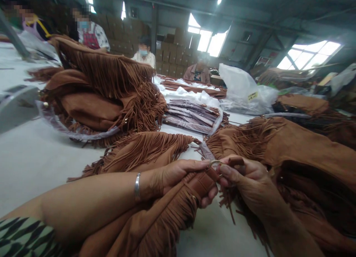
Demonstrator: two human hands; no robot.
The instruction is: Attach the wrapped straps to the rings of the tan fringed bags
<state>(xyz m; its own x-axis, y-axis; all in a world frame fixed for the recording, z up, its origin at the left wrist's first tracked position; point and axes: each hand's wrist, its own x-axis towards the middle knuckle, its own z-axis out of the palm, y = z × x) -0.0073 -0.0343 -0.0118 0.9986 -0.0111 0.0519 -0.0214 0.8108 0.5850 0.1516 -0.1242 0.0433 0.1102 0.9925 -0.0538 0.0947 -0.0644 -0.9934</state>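
Note:
A brown fringed bag (164, 216) hangs toward me from my left hand (178, 173), whose fingers and thumb are closed around its leather tab (200, 183). A metal ring (214, 163) sits at the end of that tab, between my two hands. My right hand (244, 175) pinches at the ring, with a short brown leather strap (236, 160) sticking up between its fingers. Exactly how the strap passes the ring is hidden by the fingertips. Just beyond my hands, another fringed piece (147, 149) lies flat on the white table (25, 160).
Fringed bags are piled at the left (89, 105), and more brown bags (308, 149) lie at the right. Plastic-wrapped straps (191, 114) and a clear plastic bag (241, 90) are in the middle. Several people sit across the table, with stacked cartons (169, 57) behind.

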